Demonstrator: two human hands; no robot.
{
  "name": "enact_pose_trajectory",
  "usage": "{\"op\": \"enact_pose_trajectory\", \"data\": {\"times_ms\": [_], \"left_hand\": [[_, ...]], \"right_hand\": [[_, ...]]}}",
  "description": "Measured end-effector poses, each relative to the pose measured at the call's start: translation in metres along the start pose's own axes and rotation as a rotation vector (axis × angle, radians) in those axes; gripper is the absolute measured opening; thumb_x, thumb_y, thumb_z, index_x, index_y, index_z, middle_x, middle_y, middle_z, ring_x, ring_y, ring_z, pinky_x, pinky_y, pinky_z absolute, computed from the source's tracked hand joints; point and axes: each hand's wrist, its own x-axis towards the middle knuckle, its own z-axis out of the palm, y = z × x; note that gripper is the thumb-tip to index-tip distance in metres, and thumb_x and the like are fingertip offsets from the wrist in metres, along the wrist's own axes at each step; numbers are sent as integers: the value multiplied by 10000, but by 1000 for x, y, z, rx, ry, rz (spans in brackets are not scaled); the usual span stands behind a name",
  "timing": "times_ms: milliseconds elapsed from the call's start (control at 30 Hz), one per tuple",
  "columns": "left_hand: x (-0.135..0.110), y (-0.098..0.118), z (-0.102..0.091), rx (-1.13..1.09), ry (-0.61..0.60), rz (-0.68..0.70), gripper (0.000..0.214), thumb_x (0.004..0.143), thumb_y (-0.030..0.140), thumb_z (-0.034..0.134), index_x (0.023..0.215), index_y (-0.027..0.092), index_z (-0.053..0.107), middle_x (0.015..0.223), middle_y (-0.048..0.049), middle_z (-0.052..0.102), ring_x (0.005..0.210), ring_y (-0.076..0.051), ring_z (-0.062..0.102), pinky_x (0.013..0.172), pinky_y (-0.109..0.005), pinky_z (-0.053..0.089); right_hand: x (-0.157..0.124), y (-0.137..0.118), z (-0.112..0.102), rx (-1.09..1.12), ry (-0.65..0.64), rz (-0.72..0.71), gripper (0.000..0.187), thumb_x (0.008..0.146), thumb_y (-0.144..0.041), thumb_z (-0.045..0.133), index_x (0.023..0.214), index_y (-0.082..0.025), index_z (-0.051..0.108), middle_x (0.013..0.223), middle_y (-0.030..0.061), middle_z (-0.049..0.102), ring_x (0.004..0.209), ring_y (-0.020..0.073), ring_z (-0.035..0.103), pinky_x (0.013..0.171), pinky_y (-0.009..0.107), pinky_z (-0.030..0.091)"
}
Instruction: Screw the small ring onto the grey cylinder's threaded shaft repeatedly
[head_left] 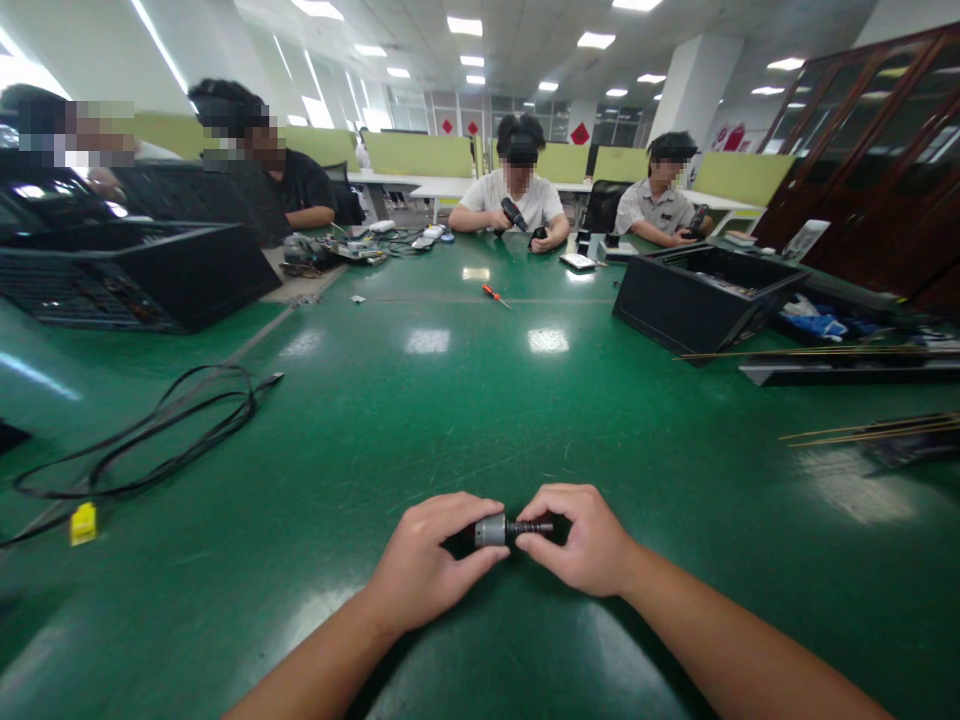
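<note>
A small tool with a grey metal collar [491,530] and a dark bit [531,527] sticking out to the right lies between my two hands, just above the green table [465,410]. My left hand [427,570] is closed around its black body, which the fingers mostly hide. My right hand [581,540] pinches the dark bit at its right end.
A coiled black cable [172,420] with a yellow tag [83,523] lies at the left. Black cases stand at the far left [150,275] and right [701,295]. A red screwdriver [495,295] lies mid-table. Several people sit at the far side.
</note>
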Motion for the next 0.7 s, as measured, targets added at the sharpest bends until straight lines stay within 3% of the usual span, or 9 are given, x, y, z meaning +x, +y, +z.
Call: {"op": "enact_pose_trajectory", "data": {"times_ms": [700], "left_hand": [[0, -1, 0, 1, -2, 7, 302, 796, 271, 791, 1087, 235, 720, 976, -29, 773, 862, -182, 728, 794, -279, 558]], "right_hand": [[0, 1, 0, 12, -7, 12, 35, 791, -205, 719, 808, -188, 694, 719, 4, 677, 645, 143, 621, 635, 253, 435]]}}
